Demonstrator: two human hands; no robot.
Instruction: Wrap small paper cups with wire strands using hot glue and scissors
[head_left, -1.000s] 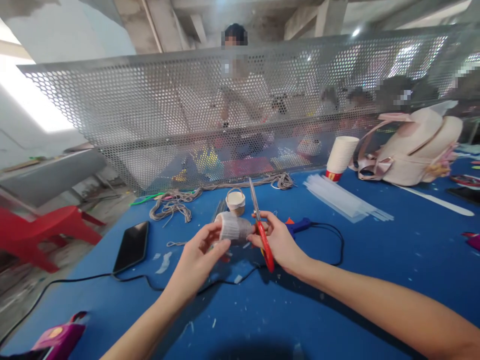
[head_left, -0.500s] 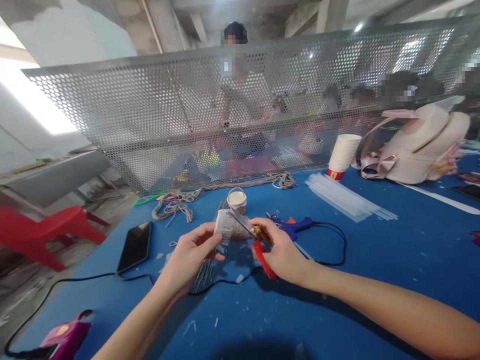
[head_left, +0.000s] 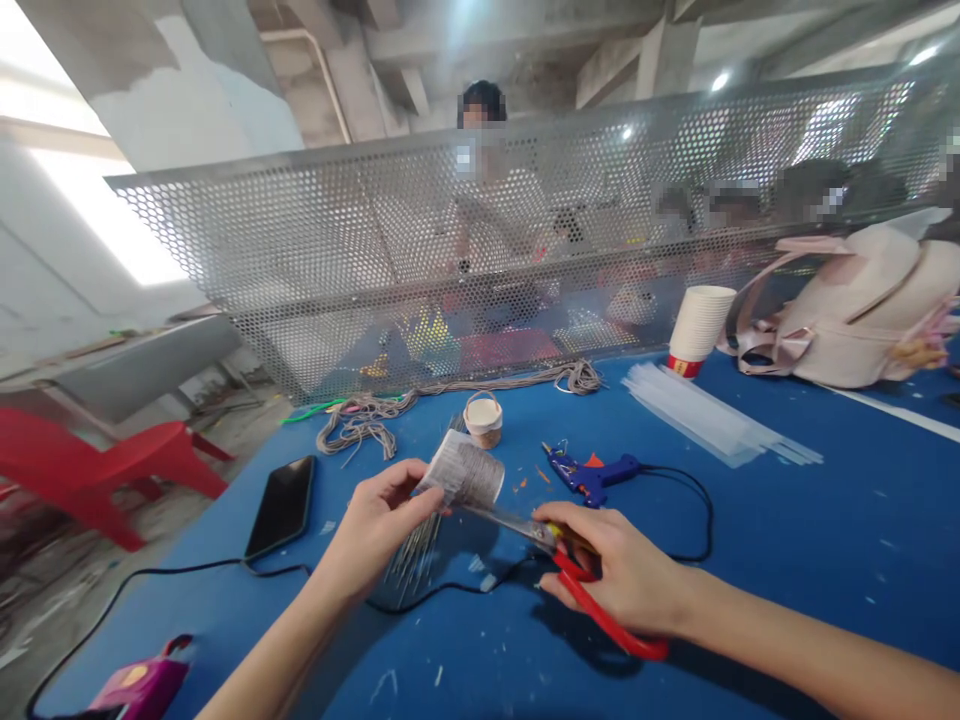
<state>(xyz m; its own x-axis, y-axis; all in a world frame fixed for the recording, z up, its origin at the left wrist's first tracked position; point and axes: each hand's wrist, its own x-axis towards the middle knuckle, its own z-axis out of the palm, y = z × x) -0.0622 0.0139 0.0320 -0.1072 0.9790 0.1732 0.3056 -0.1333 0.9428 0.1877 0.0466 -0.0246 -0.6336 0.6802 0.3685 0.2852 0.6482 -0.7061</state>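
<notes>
My left grip [head_left: 382, 522] pinches a grey-white cylinder [head_left: 466, 470], long axis left-right, right end lower; right grip [head_left: 624, 570] closed round red-handled scissors [head_left: 576, 577], blades pointing left.

- Black rectangular phone [head_left: 281, 505]: on the blue flat tabletop [head_left: 787, 560], left of the left hand [head_left: 382, 520].
- White round handled basket [head_left: 484, 422]: behind the white-and-grey cylinder [head_left: 466, 470] in that hand.
- Blue plastic glue gun [head_left: 594, 478]: right of the basket, behind the red-handled metal scissors [head_left: 544, 538] in the right hand [head_left: 619, 570].
- White paper cup stack [head_left: 699, 325]: behind translucent flat plastic strips [head_left: 697, 412], left of the pale-pink backpack [head_left: 847, 320].
- Grey perforated metal screen [head_left: 315, 260]: behind the cups and long grey cords [head_left: 581, 377].
</notes>
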